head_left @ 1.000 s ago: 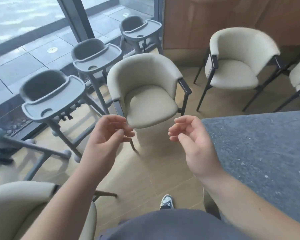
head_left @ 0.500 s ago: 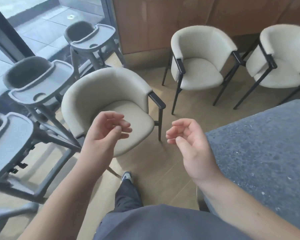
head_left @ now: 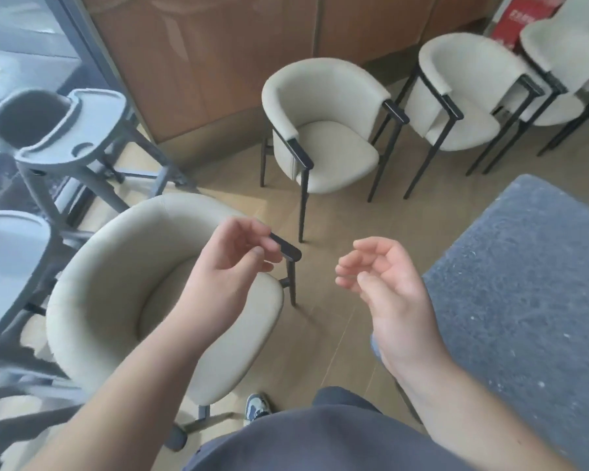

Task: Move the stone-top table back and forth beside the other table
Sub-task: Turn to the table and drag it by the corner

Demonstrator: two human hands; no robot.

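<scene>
The stone-top table (head_left: 524, 283) fills the right side of the view, its speckled grey-blue top reaching past the right edge. My right hand (head_left: 385, 290) hangs in the air just left of the table's near corner, fingers loosely curled, holding nothing and not touching the top. My left hand (head_left: 232, 270) floats over the nearest cream chair, fingers also loosely curled and empty. No second table shows in the view.
A cream armchair (head_left: 116, 300) stands close at my left, under my left arm. Three more cream chairs (head_left: 327, 130) line the wooden wall ahead. Grey high chairs (head_left: 58, 137) crowd the left by the window. Bare wood floor (head_left: 347, 215) lies between chairs and table.
The view has swung to the right: chairs and high chairs slid leftward and more of the wall-side chairs appeared. Both hands stayed raised, loosely curled and empty.
</scene>
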